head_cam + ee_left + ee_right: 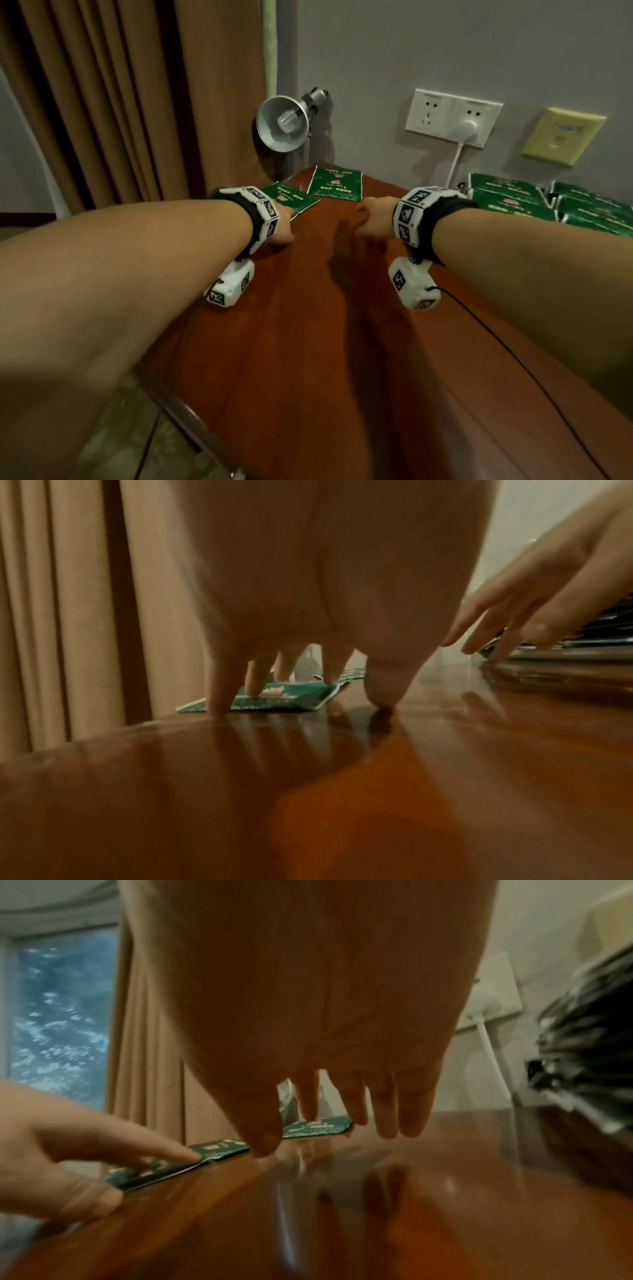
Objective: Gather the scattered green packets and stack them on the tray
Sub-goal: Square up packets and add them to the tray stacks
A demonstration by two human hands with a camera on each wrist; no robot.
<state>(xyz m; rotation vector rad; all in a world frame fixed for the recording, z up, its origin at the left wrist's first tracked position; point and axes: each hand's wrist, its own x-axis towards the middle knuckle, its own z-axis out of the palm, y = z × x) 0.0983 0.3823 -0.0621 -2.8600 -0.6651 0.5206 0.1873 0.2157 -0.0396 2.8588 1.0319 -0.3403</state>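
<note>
Two loose green packets lie at the far left corner of the wooden table (308, 342). My left hand (286, 228) reaches the nearer packet (291, 200); in the left wrist view its straight fingers (255, 688) touch the packet (291, 699) while the thumb rests on the table. My right hand (368, 219) is open, its fingers (387, 1123) hanging straight just above the table by the farther packet (335, 183) (318, 1126). Stacked green packets (513, 198) sit at the far right; the tray under them cannot be made out.
A metal desk lamp (284, 123) stands behind the loose packets. A wall socket (452, 118) with a white plug and cable is beyond the stacks. Brown curtains (120, 102) hang left of the table edge. A black cable (513, 359) trails across the table's right side.
</note>
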